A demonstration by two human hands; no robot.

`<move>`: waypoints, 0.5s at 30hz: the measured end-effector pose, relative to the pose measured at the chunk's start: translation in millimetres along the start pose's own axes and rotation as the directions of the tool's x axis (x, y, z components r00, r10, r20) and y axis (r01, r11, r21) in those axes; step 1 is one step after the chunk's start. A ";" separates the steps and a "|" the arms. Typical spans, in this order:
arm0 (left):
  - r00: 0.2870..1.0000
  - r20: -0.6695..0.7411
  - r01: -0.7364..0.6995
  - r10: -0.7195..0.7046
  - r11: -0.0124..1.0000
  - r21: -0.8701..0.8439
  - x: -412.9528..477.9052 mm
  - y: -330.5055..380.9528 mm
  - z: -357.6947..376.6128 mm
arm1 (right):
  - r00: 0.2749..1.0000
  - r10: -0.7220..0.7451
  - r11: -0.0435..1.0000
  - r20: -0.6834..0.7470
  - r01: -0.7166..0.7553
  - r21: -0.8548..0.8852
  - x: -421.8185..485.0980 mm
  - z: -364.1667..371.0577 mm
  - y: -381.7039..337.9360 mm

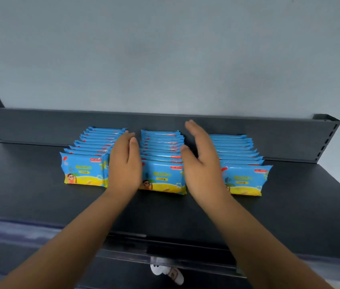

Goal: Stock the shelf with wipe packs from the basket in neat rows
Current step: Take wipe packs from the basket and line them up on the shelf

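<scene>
Three rows of blue and yellow wipe packs stand upright on the dark shelf (pixel 29 184): a left row (pixel 85 167), a middle row (pixel 161 163) and a right row (pixel 246 167). My left hand (pixel 124 165) lies flat, fingers straight, against the left side of the middle row, in the gap beside the left row. On the right side of that same row my right hand (pixel 202 161) is held flat with straight fingers. Neither hand grips a pack. The basket is out of view.
A low dark back rail (pixel 269 138) runs behind the rows, with a grey wall above it. The shelf's front edge (pixel 165 255) lies below my forearms, and a small white object (pixel 167 272) hangs under it.
</scene>
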State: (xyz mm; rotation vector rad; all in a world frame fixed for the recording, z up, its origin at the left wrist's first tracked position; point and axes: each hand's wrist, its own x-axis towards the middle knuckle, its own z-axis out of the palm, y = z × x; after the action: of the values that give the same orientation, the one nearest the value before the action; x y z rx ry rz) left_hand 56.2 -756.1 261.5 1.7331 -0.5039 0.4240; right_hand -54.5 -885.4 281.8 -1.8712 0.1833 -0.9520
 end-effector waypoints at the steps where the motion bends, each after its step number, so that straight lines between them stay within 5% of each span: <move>1: 0.995 0.036 0.092 -0.090 0.994 -0.061 -0.5 4.2 -0.2 | 0.998 0.069 0.997 0.015 -0.069 0.045 2.6 10.5 3.8; 5: 0.921 0.140 0.388 -0.364 0.892 -0.230 -1.5 5.3 2.0 | 0.916 0.401 0.897 0.030 -0.399 0.189 15.0 36.7 22.0; 9: 0.878 0.243 0.472 -0.412 0.828 -0.302 0.2 -3.0 9.4 | 0.779 0.619 0.685 0.101 -0.598 0.416 28.7 41.8 38.5; 15: 0.814 0.331 0.580 -0.477 0.689 -0.434 6.8 2.8 17.0 | 0.725 0.670 0.604 0.159 -0.656 0.453 41.6 46.7 50.9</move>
State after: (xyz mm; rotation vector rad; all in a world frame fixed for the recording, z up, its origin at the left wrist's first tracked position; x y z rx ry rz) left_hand 60.6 -773.9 263.8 1.3026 -0.1928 -0.2957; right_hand 19.3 -899.0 252.5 -1.1582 0.5687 -0.4273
